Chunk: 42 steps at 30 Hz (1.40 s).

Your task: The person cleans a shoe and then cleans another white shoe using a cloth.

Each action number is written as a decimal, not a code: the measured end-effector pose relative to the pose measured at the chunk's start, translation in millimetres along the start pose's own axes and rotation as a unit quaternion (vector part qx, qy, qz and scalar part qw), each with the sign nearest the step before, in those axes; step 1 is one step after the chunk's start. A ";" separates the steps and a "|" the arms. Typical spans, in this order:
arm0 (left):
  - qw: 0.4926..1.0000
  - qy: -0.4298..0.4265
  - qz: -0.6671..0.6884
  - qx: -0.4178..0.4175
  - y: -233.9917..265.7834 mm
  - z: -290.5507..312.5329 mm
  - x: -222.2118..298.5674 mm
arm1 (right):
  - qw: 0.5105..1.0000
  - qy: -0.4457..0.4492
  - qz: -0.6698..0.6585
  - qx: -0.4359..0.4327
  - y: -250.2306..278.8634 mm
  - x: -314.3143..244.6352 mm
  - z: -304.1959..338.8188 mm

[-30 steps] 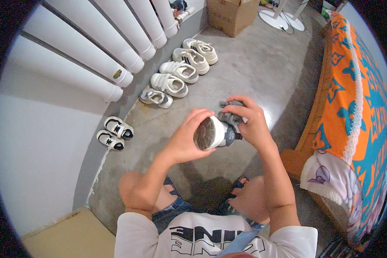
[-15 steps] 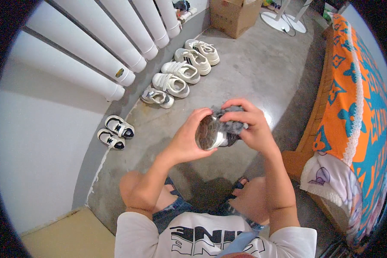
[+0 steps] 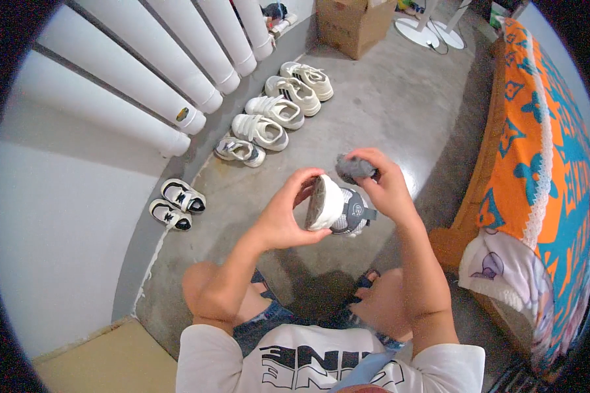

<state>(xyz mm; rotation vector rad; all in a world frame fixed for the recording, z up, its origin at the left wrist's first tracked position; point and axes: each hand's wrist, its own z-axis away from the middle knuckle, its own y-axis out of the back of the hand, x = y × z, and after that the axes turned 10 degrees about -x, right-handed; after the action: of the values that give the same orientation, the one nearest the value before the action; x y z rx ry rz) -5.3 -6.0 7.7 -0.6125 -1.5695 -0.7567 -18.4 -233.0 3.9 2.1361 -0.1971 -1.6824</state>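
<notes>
My left hand (image 3: 285, 213) grips a small shoe (image 3: 330, 204) by its sole side, thumb and fingers around the edge. The shoe lies tilted, its brownish sole toward my palm, its white rubber toe upward and its grey-and-white upper with a dark strap toward the right. My right hand (image 3: 392, 187) pinches a fluffy grey cloth (image 3: 353, 169) just beyond the shoe's upper, and a narrow gap seems to part the two. Both hands are raised over the floor in front of my knees.
A row of several white shoes (image 3: 275, 111) stands along the wall under white radiator pipes (image 3: 170, 69). One small pair (image 3: 177, 203) sits farther left. A cardboard box (image 3: 354, 29) and white stand bases (image 3: 416, 34) are at the back. At right is a wooden bed frame (image 3: 475, 170) with an orange-and-teal cover (image 3: 537, 131).
The shoe has rolled in my left hand, from showing its sole to showing its toe and upper. My right hand has drawn the grey cloth slightly away from it.
</notes>
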 end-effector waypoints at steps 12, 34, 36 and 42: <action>1.000 0.023 0.016 0.008 5.5 0.5 -1.1 | 0.983 0.030 -0.130 -0.129 5.2 -19.1 2.5; 0.999 0.012 0.022 -0.027 -0.8 0.8 -1.8 | 0.997 -0.069 -0.022 -0.005 -1.5 -6.3 -2.1; 1.000 0.023 0.003 -0.007 -0.2 1.9 0.0 | 0.995 0.009 -0.094 0.014 3.4 -14.2 -3.2; 0.999 0.038 -0.016 0.004 17.0 19.0 14.4 | 0.998 -0.020 -0.057 -0.027 -20.4 3.0 -4.9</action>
<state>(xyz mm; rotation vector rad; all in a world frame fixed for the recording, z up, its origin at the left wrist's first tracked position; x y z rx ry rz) -6.6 19.0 23.0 -0.5467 -1.5154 -0.7885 -15.8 -214.5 -6.0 2.1111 -0.0416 -1.7732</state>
